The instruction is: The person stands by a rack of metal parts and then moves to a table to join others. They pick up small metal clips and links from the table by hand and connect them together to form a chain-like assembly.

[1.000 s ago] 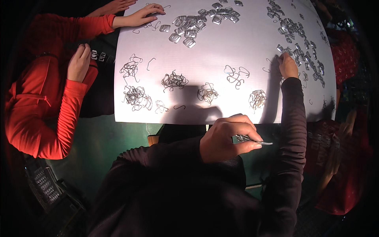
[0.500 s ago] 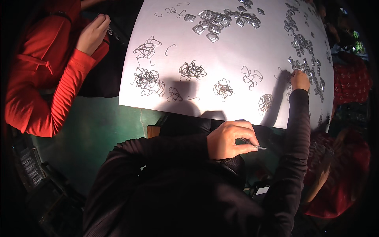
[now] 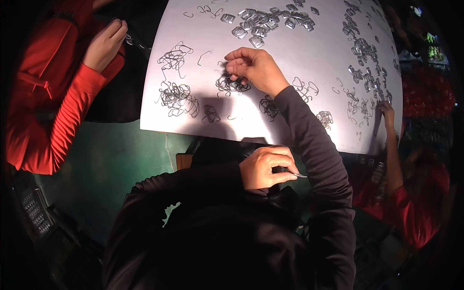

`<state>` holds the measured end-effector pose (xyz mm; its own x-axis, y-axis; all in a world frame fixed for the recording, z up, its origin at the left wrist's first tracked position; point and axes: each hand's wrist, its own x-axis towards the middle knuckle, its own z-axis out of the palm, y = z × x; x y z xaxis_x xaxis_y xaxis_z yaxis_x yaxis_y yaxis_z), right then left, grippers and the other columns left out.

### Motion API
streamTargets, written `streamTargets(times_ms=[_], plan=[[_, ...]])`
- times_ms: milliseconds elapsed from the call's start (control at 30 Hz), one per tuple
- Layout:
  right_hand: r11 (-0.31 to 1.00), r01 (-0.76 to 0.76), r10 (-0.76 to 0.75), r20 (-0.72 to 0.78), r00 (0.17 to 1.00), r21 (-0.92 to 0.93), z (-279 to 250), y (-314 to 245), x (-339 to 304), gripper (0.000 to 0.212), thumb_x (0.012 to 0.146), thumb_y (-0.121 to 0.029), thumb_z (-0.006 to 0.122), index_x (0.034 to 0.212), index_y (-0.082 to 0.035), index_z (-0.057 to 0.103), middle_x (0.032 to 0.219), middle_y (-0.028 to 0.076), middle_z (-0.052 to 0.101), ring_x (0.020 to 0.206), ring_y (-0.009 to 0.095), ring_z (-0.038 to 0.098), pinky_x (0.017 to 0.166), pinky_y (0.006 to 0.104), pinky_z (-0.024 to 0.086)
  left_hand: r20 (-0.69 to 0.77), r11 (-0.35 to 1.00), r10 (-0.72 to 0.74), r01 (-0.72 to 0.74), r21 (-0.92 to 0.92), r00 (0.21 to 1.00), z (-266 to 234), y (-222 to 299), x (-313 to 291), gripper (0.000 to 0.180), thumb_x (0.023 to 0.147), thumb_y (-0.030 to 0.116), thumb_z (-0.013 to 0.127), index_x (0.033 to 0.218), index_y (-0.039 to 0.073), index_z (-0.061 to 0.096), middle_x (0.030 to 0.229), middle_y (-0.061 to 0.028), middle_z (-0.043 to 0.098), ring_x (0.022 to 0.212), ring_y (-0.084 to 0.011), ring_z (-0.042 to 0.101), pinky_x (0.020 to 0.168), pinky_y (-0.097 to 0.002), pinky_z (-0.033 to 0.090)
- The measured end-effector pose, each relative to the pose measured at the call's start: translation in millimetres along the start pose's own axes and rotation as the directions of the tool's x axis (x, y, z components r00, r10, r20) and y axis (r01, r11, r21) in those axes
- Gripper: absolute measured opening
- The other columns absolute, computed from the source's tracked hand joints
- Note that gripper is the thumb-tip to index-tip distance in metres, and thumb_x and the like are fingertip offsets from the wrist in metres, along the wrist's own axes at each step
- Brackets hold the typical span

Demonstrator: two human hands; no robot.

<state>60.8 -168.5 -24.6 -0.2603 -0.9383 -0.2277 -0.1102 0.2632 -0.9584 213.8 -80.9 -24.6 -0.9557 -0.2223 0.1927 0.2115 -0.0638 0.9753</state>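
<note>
My left hand (image 3: 268,168) is in front of my body, just off the table's near edge. Its thumb and fingers pinch a small thin metal piece (image 3: 300,175), whose silvery end sticks out to the right. Out over the white table, my right hand (image 3: 256,70) bends its fingers down at a pile of dark bent wire pieces (image 3: 233,87). Its fingertips are drawn in toward the thumb, and whatever is between them is too small to make out. Nearby lies another wire pile (image 3: 269,108), partly in shadow under my right forearm.
The white tabletop (image 3: 193,87) carries more wire piles (image 3: 176,96) at left. Silvery metal buckles (image 3: 258,21) lie at the far middle, with another scatter of buckles (image 3: 365,50) along the right. A red-sleeved person (image 3: 58,106) sits at left; another person's hand (image 3: 385,107) reaches in from the right.
My right hand has swung left from the small pieces at the table's right side to the middle wire pile. My left hand has shifted slightly left, still pinching the metal piece. Another person's hand now reaches the right edge.
</note>
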Motion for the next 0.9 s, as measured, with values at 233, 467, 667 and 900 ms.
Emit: streamTargets(times_ms=[233,467,667,900], plan=[[0.986,0.145,-0.162,-0.274,0.948,-0.082,-41.9,5.3,-18.3,0.021,0.079,-0.009,0.064,0.098,0.000,0.064,0.080,0.010,0.066,0.067,0.014,0.063,0.062,0.0266,0.050,0.076,0.999,0.013,-0.017,0.052,0.997,3.9,-6.2,7.0,0.013,0.070,-0.001,0.072,0.083,0.001,0.067,0.081,-0.0076,0.061,0.073,-0.0175,0.060,0.064,-0.0266,0.048],[0.882,-0.198,-0.206,-0.728,0.654,-0.428,-143.4,67.1,-134.5,0.016,0.080,-0.009,0.062,0.095,-0.003,0.065,0.092,0.007,0.064,0.085,0.017,0.062,0.074,0.0297,0.048,0.217,0.963,0.179,-0.216,0.162,0.960,22.8,-43.4,37.4,0.017,0.063,-0.001,0.076,0.077,0.004,0.068,0.075,-0.0052,0.061,0.080,-0.0193,0.059,0.067,-0.0289,0.048],[0.915,-0.349,-0.071,-0.932,0.356,-0.203,-274.2,146.0,-189.2,0.028,0.077,-0.023,0.068,0.096,-0.002,0.066,0.084,0.013,0.067,0.080,0.023,0.064,0.074,0.0333,0.049,0.307,0.967,0.163,-0.213,0.138,0.938,26.4,-73.9,58.1,0.015,0.064,-0.001,0.074,0.077,0.004,0.067,0.076,-0.0057,0.063,0.078,-0.0201,0.061,0.068,-0.0299,0.049],[0.788,-0.424,-0.054,-0.736,0.675,-0.447,-264.1,117.5,-130.3,0.030,0.076,-0.022,0.070,0.098,-0.003,0.065,0.087,0.011,0.066,0.080,0.022,0.063,0.073,0.0337,0.050,0.343,0.976,0.099,-0.158,0.148,0.934,18.7,-75.2,62.0,0.015,0.067,-0.002,0.072,0.079,0.004,0.066,0.076,-0.0065,0.065,0.074,-0.0204,0.062,0.068,-0.0307,0.048]])
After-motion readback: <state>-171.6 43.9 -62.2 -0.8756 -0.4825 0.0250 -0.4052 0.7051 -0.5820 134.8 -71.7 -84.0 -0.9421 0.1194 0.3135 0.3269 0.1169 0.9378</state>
